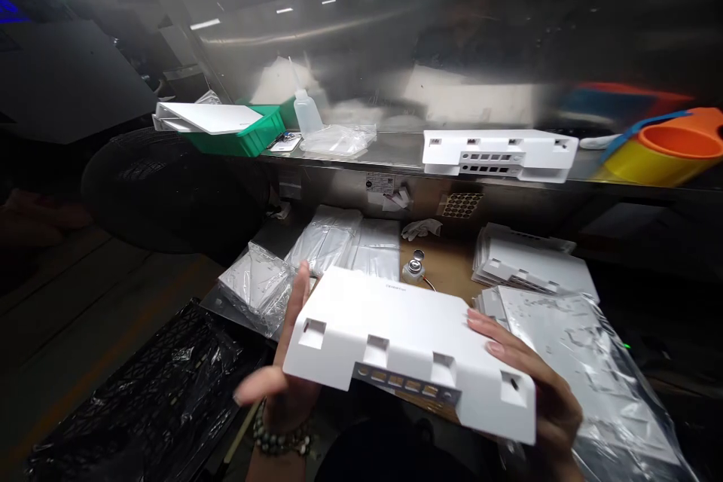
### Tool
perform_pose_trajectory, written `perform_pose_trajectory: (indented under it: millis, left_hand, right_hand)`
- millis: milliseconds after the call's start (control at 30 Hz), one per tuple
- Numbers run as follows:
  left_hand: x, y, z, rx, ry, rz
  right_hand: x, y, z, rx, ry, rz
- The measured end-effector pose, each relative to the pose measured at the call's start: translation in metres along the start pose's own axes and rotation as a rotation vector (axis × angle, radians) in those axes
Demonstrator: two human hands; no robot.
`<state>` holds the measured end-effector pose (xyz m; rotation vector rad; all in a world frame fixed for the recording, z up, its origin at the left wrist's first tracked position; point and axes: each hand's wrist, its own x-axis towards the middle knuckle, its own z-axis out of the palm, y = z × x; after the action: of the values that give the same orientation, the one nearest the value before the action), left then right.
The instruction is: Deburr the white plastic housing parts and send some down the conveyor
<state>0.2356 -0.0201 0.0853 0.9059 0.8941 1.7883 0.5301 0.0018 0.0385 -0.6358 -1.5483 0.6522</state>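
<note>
I hold a flat white plastic casing (407, 331) with square notches and a row of port openings along its near edge. My left hand (285, 380) supports it from below at the left, thumb up along the left side, a bead bracelet on the wrist. My right hand (536, 392) grips the right end, fingers lying on top. Both hands are closed on the casing, which is tilted toward me above the work surface.
A second white casing (500, 154) lies on the metal shelf, beside a green bin (248, 132) with a white panel, a clear bottle (306, 113) and orange and yellow tubs (672, 151). Bagged white parts (570, 316) and stacked panels (531, 260) cover the bench. Black mesh trays (147, 399) lie at the left.
</note>
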Motion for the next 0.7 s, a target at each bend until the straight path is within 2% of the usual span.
perform_pose_trajectory:
  millis: [100, 167, 233, 267, 367, 433, 467, 533, 600, 700]
  left_hand:
    - [-0.003, 0.011, 0.007, -0.333, -0.148, -0.376]
    - [-0.003, 0.015, 0.007, -0.431, -0.245, -0.479]
    - [-0.004, 0.015, 0.004, -0.464, -0.267, -0.466]
    - [-0.004, 0.015, 0.003, -0.465, -0.258, -0.453]
    - [-0.007, 0.012, 0.001, -0.428, -0.219, -0.423]
    - [-0.009, 0.012, 0.001, -0.389, -0.198, -0.406]
    - [-0.01, 0.012, 0.001, -0.366, -0.187, -0.4]
    - [-0.011, 0.011, 0.001, -0.324, -0.16, -0.378]
    - [-0.011, 0.01, -0.001, -0.284, -0.142, -0.359]
    - [-0.011, 0.008, -0.005, -0.236, -0.135, -0.358]
  right_hand:
    - [-0.004, -0.005, -0.005, -0.133, 0.038, -0.165]
    - [-0.007, -0.005, -0.009, -0.224, 0.011, -0.182]
    - [-0.009, -0.004, -0.01, -0.243, 0.007, -0.104]
    - [-0.011, -0.003, -0.011, -0.222, 0.04, -0.015]
    - [-0.016, -0.001, -0.013, -0.112, 0.149, 0.41]
    - [-0.02, -0.002, -0.017, -0.046, 0.136, 0.659]
    - [-0.023, -0.003, -0.019, -0.006, 0.105, 0.731]
    - [-0.025, -0.006, -0.022, 0.085, 0.047, 0.764]
    - [-0.024, -0.01, -0.023, 0.145, 0.0, 0.733]
    - [-0.014, -0.017, -0.02, 0.148, -0.007, 0.696]
